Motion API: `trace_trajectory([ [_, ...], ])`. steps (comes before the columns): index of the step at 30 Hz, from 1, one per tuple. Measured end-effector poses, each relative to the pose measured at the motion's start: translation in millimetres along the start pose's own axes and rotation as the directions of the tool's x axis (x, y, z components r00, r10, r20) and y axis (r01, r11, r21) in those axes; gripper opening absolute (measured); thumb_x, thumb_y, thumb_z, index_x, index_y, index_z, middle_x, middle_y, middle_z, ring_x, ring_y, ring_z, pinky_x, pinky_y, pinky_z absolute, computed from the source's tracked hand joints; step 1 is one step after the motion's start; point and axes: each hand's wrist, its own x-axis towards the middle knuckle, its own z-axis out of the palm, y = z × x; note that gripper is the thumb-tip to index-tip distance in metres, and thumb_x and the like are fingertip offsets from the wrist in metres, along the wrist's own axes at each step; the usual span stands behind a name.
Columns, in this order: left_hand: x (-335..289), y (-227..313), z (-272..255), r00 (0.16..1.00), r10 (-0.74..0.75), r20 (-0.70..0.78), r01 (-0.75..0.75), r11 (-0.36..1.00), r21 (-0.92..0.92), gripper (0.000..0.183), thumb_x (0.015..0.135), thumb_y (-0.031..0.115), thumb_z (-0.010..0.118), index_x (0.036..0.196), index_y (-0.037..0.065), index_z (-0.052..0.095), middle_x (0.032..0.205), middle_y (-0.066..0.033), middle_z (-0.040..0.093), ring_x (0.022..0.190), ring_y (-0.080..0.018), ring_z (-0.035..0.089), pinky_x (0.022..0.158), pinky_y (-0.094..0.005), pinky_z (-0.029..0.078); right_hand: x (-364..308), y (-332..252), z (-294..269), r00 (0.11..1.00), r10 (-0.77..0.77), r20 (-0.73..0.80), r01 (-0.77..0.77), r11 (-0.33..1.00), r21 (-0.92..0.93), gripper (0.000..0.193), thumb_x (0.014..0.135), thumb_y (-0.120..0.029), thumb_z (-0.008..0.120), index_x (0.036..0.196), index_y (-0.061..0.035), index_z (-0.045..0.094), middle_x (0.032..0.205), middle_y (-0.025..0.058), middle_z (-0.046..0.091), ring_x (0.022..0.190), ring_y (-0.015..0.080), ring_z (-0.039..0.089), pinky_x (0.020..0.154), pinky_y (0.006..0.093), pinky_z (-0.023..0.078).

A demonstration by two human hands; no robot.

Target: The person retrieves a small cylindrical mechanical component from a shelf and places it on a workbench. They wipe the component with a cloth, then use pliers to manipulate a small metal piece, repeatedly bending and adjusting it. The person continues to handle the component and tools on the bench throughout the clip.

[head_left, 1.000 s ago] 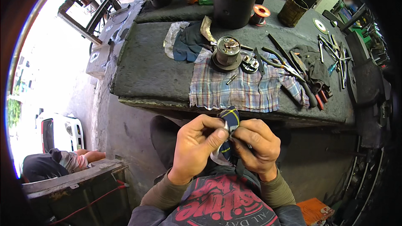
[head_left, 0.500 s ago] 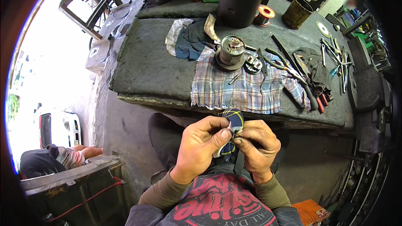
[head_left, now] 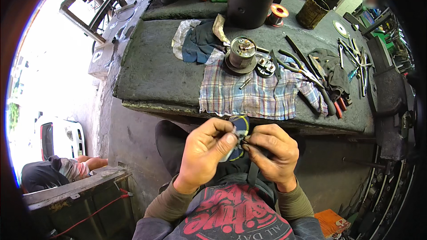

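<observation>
Above my lap, my left hand (head_left: 205,153) is closed on a navy plaid rag (head_left: 241,123) with yellow lines, thumb and forefinger pinching its side. My right hand (head_left: 275,152) faces it, thumb and fingertips pressed together around something small against the cloth; the fingers hide most of it. On the bench just beyond lies a checked cloth (head_left: 222,100). Resting on it are a round metal canister-like part (head_left: 243,48) with a flange, a small black disc with metal posts (head_left: 266,67), and a small metal pin (head_left: 245,83). Long-handled pliers (head_left: 307,74) lie to the right.
A dark wide cylinder (head_left: 251,4), an orange-rimmed wire spool (head_left: 278,14) and a rusty can (head_left: 312,13) stand farther back on the bench (head_left: 155,71). Several wrenches (head_left: 356,58) lie at right, near a dark vise-like machine (head_left: 391,102). A person (head_left: 49,173) bends at far left.
Both hands stay at the rag; my left thumb and fingers have shifted slightly away from the right fingertips. The whole view has moved a little.
</observation>
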Motion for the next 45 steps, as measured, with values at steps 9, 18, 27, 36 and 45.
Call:
trace_trajectory([
  [9,0,-7,-1,0.998,-0.021,0.054,0.027,0.993,-0.117,0.018,0.105,0.011,0.07,0.117,-0.001,0.064,0.099,-0.0022,0.067,0.086,-0.004,0.059,0.072,-0.0191,0.049,-7,0,11,0.996,0.027,-0.087,-0.01,0.982,0.19,0.024,0.077,0.003,0.088,0.099,0.0,0.078,0.098,0.011,0.073,0.085,0.0223,0.07,0.073,0.0333,0.054],
  [18,-1,-4,14,0.995,0.088,0.045,-0.086,0.995,-0.047,0.023,0.103,0.005,0.072,0.122,-0.004,0.065,0.114,-0.0068,0.068,0.104,-0.012,0.064,0.092,-0.0251,0.054,-23,12,29,0.913,0.404,-0.052,-0.213,0.584,0.784,0.019,0.084,0.001,0.087,0.101,0.001,0.08,0.103,0.0095,0.071,0.093,0.0169,0.069,0.081,0.0301,0.057],
  [27,3,3,0,0.885,0.397,0.243,-0.444,0.562,0.698,0.013,0.096,-0.001,0.072,0.108,-0.001,0.069,0.1,-0.0137,0.068,0.084,-0.0274,0.068,0.074,-0.0359,0.054,-4,2,0,0.907,0.384,0.173,-0.421,0.807,0.414,0.016,0.084,0.0,0.088,0.095,0.0015,0.077,0.098,0.007,0.07,0.087,0.0137,0.064,0.076,0.028,0.051],
  [36,-4,-1,-11,0.997,-0.021,0.074,0.021,1.0,0.005,0.024,0.107,0.005,0.064,0.129,-0.004,0.06,0.114,-0.006,0.068,0.102,-0.0084,0.062,0.091,-0.0251,0.053,-2,-2,-5,0.981,0.163,0.102,-0.182,0.96,0.212,0.017,0.08,0.001,0.087,0.096,-0.0001,0.079,0.095,0.0083,0.071,0.083,0.0149,0.067,0.071,0.0284,0.053],
  [45,-3,-7,-7,0.992,-0.048,0.116,0.065,0.987,-0.145,0.02,0.103,0.005,0.07,0.121,-0.002,0.063,0.112,-0.0073,0.069,0.102,-0.0104,0.065,0.092,-0.0277,0.055,-9,-2,10,0.997,-0.029,-0.072,0.036,0.995,0.095,0.024,0.076,-0.001,0.089,0.098,-0.0016,0.08,0.095,0.0097,0.074,0.082,0.0205,0.068,0.071,0.0324,0.053],
])
